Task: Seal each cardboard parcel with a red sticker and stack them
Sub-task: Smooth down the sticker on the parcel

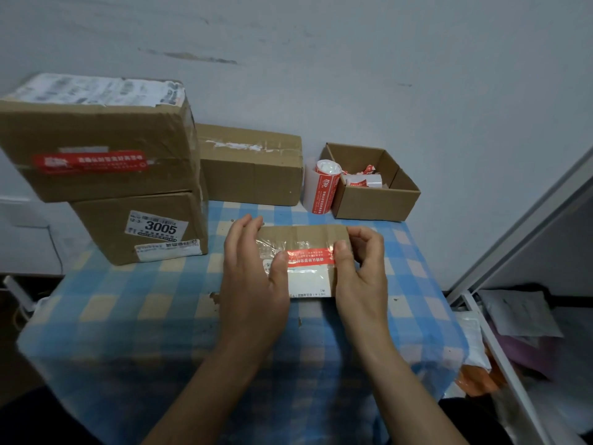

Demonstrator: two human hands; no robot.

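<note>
Red sticker (pixel 310 256) laid left-right along parcel (pixel 305 234) long axis. Left hand (pixel 253 277) flat, fingers together, thumb pressing one end; right hand (pixel 359 271) curled round parcel's end, thumb seemingly pressing other.

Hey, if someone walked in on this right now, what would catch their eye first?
Probably the left hand and right hand at the middle of the checked table, thumbs pressing a red sticker onto a small parcel. Next, the stack at the left: a top box, already stickered in red, on a lower box. Behind, a sticker roll stands beside an open box.
</note>
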